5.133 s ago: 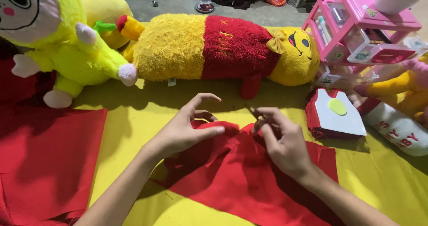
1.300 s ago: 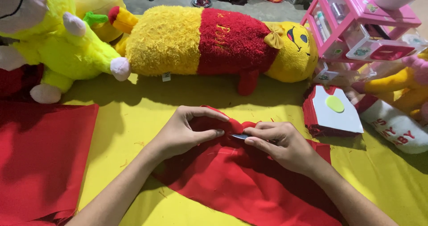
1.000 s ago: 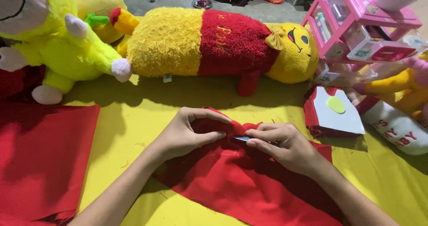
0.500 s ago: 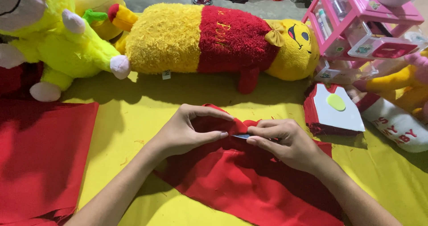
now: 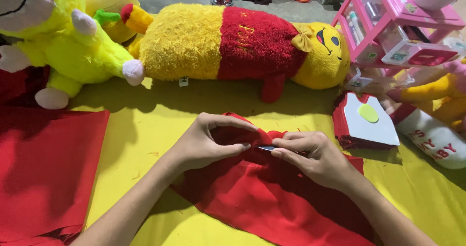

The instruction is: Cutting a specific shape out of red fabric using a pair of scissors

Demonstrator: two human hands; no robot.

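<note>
Both hands now meet at the far edge of the red felt piece on the yellow sheet. The left hand, earlier spread wide, pinches a fold; the right hand grips a small blade-like tool against it.

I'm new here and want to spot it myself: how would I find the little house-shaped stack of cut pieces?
Start at the pink toy shelf in the far right corner and look just below it on the yellow cloth. There lies the house-shaped stack, to the right of the right hand. It alone has a white top, red edges and a yellow-green dot.
</note>
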